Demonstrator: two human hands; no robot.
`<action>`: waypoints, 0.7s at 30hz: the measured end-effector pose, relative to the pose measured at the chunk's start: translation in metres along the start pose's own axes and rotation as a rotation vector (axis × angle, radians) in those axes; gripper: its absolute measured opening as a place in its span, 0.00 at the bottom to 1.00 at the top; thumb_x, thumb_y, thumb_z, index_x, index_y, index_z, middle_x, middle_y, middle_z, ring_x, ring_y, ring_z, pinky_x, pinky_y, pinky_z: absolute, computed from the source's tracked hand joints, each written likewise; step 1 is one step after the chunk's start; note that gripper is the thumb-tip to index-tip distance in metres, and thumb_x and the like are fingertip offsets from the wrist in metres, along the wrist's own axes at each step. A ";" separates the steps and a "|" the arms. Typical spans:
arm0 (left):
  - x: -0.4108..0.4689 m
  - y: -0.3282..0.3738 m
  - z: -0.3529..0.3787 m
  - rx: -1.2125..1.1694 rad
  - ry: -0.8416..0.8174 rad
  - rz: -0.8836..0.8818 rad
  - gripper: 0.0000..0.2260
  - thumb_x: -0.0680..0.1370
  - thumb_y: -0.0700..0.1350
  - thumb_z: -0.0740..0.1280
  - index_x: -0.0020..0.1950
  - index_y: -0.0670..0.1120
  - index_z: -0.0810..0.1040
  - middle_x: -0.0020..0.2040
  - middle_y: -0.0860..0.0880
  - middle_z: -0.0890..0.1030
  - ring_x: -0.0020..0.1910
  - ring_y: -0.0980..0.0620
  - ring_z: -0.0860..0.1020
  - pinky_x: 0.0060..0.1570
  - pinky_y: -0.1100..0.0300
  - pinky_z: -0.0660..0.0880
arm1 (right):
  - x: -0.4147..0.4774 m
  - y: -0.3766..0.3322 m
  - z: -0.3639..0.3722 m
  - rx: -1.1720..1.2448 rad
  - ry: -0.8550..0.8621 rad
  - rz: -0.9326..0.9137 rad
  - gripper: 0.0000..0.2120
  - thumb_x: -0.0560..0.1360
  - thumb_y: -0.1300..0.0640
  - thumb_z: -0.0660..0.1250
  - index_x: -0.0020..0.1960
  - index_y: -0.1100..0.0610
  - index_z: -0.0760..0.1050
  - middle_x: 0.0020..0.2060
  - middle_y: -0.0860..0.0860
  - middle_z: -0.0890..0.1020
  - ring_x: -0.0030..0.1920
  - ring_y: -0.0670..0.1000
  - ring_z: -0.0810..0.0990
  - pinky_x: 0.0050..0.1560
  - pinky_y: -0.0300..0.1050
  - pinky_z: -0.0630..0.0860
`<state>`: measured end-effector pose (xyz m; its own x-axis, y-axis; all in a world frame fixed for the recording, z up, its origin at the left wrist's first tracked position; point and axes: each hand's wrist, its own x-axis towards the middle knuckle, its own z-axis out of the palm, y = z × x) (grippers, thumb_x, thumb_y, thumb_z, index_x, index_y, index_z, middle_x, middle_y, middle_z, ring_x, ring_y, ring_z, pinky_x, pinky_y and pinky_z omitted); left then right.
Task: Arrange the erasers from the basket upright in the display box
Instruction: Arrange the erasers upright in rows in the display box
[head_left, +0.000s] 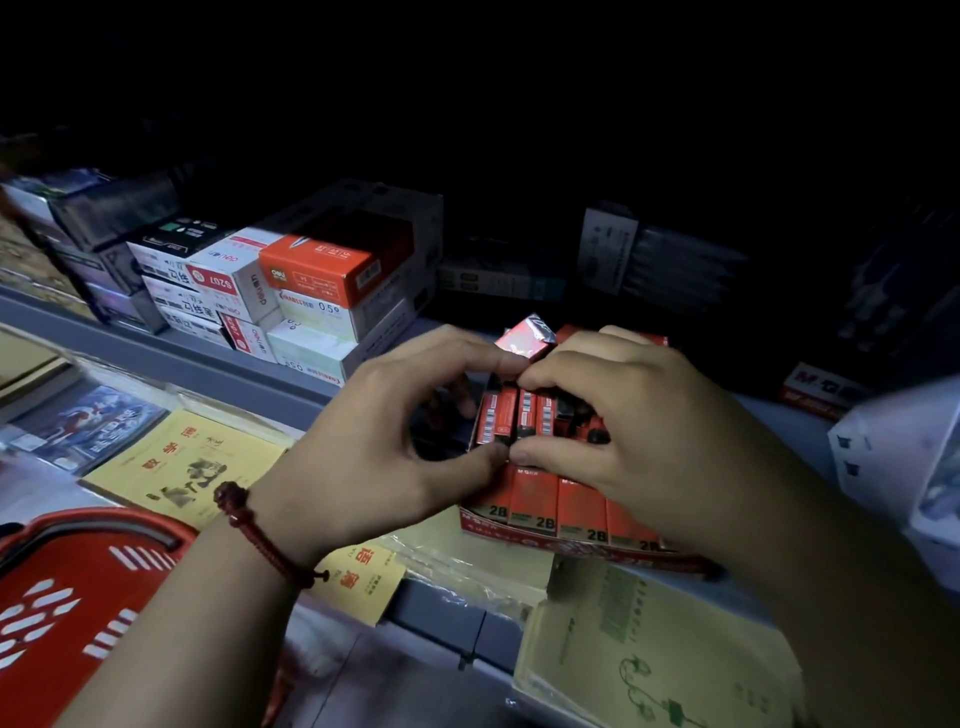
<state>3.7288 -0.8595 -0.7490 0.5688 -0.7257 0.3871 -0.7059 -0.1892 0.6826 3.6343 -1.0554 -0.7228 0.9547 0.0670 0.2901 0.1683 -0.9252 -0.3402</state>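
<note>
Both hands meet over the red display box (571, 546), which sits at the front edge of a grey shelf. The left hand (395, 431) and the right hand (613, 415) each curl thumb and forefinger round the same block of erasers (511, 415). They pinch it from opposite sides, with the thumb tips almost touching at its near edge. The erasers in this block stand packed side by side inside the box, their white barcode labels facing the camera.

In front of the block, a front row of erasers (537, 501) stands upright against the box's low front wall, each red sleeve marked "2B". A single tilted eraser (524, 338) in a shiny red wrapper pokes up behind the fingertips. Whether either hand holds it cannot be told.

A dark red cord bracelet (260, 535) circles the left wrist. The red basket (78, 597) lies at the lower left, well apart from the box, and its contents are out of view.

On the shelf behind, stacked boxes (291, 291) carry the brand "deli", the code "S207" and the marking "0.5". A red and white carton (821, 389) to the right reads "M&G". Yellow booklets (176, 467) printed with Chinese characters lie beneath the left forearm.
</note>
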 end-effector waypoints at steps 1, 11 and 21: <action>0.000 0.001 0.000 0.002 0.003 -0.005 0.23 0.73 0.43 0.77 0.67 0.54 0.79 0.56 0.59 0.79 0.52 0.50 0.80 0.50 0.58 0.78 | 0.000 0.001 0.000 0.005 0.012 -0.011 0.24 0.71 0.38 0.69 0.61 0.50 0.80 0.51 0.44 0.79 0.53 0.45 0.72 0.54 0.46 0.74; 0.005 0.000 0.010 -0.168 0.040 -0.071 0.28 0.69 0.42 0.76 0.68 0.58 0.77 0.48 0.62 0.77 0.42 0.52 0.74 0.44 0.61 0.77 | -0.008 0.006 -0.013 0.268 0.295 -0.020 0.19 0.69 0.44 0.76 0.57 0.50 0.82 0.49 0.44 0.82 0.49 0.46 0.80 0.48 0.38 0.76; 0.034 0.011 0.032 -0.125 0.472 0.009 0.18 0.73 0.44 0.78 0.60 0.52 0.79 0.41 0.55 0.72 0.38 0.56 0.73 0.46 0.71 0.68 | -0.017 0.031 -0.020 -0.009 0.497 0.125 0.23 0.71 0.43 0.72 0.61 0.56 0.82 0.42 0.52 0.84 0.42 0.50 0.81 0.42 0.41 0.77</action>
<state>3.7267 -0.9077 -0.7485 0.7124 -0.3425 0.6125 -0.6722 -0.0823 0.7358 3.6186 -1.0922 -0.7206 0.7346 -0.2278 0.6391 0.0563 -0.9183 -0.3919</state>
